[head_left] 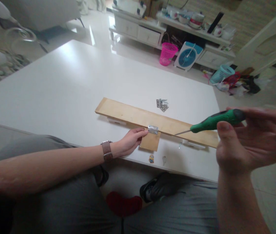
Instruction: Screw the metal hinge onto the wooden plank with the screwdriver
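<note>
A long wooden plank (128, 114) lies across the white table (62, 84). A small wooden square (150, 142) is joined to it by a metal hinge (153, 129). My left hand (129, 142), with a watch on its wrist, pinches the small square's left edge right beside the hinge. My right hand (252, 139) is raised near the camera and holds a green-handled screwdriver (213, 121) between thumb and fingers. The screwdriver's tip points left over the plank, short of the hinge.
Loose hinges and screws (161, 104) lie on the table behind the plank. One screw (180, 146) sits by the front edge. A pink basket (167, 53), a blue fan (188, 57) and a teal basket (222, 73) stand on the floor beyond.
</note>
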Action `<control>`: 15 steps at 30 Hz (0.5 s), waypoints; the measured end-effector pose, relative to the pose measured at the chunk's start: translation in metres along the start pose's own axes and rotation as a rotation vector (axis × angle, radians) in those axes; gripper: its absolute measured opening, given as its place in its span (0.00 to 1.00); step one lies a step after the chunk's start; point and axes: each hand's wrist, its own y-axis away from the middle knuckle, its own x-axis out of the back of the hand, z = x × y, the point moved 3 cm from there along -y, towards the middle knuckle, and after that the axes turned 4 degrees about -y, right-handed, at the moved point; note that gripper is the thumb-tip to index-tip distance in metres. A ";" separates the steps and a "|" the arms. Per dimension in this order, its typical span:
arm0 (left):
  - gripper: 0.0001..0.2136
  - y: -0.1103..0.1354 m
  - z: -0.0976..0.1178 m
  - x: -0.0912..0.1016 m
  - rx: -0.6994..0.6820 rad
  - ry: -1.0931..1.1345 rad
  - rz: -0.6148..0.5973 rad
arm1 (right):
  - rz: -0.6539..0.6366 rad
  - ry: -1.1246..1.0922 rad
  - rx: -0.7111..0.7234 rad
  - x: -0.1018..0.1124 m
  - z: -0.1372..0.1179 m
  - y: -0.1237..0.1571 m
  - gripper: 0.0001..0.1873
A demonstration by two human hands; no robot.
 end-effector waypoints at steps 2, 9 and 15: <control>0.13 0.001 0.001 -0.001 0.001 -0.001 0.003 | 0.000 0.040 -0.046 0.013 0.001 0.000 0.32; 0.11 0.004 0.003 -0.005 0.002 -0.005 0.027 | -0.172 0.083 -0.233 0.047 0.006 0.019 0.36; 0.10 0.003 0.005 -0.007 0.005 0.000 0.025 | -0.491 0.141 -0.240 0.053 0.011 0.039 0.33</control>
